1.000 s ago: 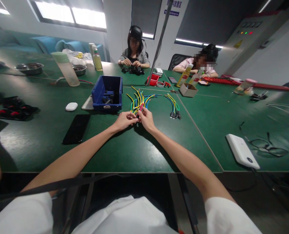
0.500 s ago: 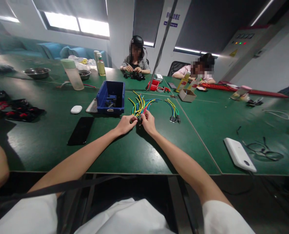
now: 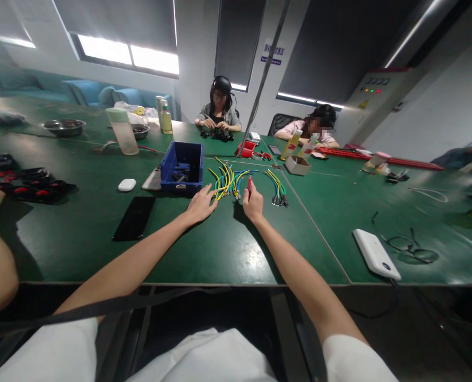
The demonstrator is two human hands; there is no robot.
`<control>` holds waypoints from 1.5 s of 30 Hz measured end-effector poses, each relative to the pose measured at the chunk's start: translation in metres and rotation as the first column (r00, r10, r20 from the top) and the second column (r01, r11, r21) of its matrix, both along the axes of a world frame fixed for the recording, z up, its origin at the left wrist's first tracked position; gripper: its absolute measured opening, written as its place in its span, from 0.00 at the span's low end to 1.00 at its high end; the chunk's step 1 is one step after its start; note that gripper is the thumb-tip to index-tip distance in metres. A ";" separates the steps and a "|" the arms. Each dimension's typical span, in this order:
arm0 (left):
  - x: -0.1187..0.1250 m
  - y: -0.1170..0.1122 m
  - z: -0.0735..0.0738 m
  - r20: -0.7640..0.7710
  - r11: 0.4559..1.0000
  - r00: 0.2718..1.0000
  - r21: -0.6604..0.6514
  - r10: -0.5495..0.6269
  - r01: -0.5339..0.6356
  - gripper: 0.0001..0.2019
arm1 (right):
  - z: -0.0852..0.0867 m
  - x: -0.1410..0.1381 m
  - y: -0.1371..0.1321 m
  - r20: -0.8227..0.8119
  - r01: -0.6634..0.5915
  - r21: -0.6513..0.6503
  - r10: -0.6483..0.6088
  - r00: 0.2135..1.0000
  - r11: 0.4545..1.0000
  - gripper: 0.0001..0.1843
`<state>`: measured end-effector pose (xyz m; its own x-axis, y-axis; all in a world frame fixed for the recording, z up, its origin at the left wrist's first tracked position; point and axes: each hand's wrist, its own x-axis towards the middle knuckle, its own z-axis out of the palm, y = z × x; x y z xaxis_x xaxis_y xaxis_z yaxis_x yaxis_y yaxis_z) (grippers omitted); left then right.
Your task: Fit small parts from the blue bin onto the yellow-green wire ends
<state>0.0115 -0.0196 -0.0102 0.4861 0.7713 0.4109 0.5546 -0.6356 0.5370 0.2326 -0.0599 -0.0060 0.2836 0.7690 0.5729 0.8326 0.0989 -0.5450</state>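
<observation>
One slim red tool (image 3: 249, 183) is gripped in the right hand (image 3: 254, 203); the left hand (image 3: 200, 206) is spread against the larger wire bundle (image 3: 228, 180) — thin, curved, yellow, green and blue. A smaller bundle (image 3: 277, 187), dark-ended, is laid rightward. Dark pieces (image 3: 181, 174) are held in one blue bin (image 3: 169, 182).

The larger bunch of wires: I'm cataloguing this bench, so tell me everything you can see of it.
The larger bunch of wires lies on the green tabletop, right of the blue bin. Its yellow, blue and green strands look smooth and plastic-coated; they overlap and curve, their far ends fanned out. Some near ends look metallic. The left hand is at its near left edge, apparently touching it; the right hand is beside it. I can't count the strands reliably.
</observation>
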 end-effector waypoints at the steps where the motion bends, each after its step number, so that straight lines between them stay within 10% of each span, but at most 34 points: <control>1: 0.000 0.001 -0.002 -0.034 1.000 0.999 0.004 0.011 -0.011 0.24 | 0.000 0.002 -0.001 0.026 0.020 -0.004 -0.020 0.999 1.000 0.30; 9: -0.002 0.002 -0.002 -0.256 0.998 0.967 0.061 0.002 0.014 0.21 | -0.001 0.010 -0.009 0.321 -0.103 -0.138 0.143 0.936 0.985 0.29; 23: -0.003 0.004 0.003 -0.230 0.997 0.971 0.067 0.064 -0.049 0.15 | 0.015 0.048 0.000 0.310 0.137 -0.145 -0.087 0.947 0.980 0.27; 45: 0.000 0.004 0.004 -0.167 0.997 0.983 0.040 0.073 -0.067 0.14 | 0.038 0.090 -0.009 0.364 0.533 -0.304 -0.421 0.831 0.790 0.23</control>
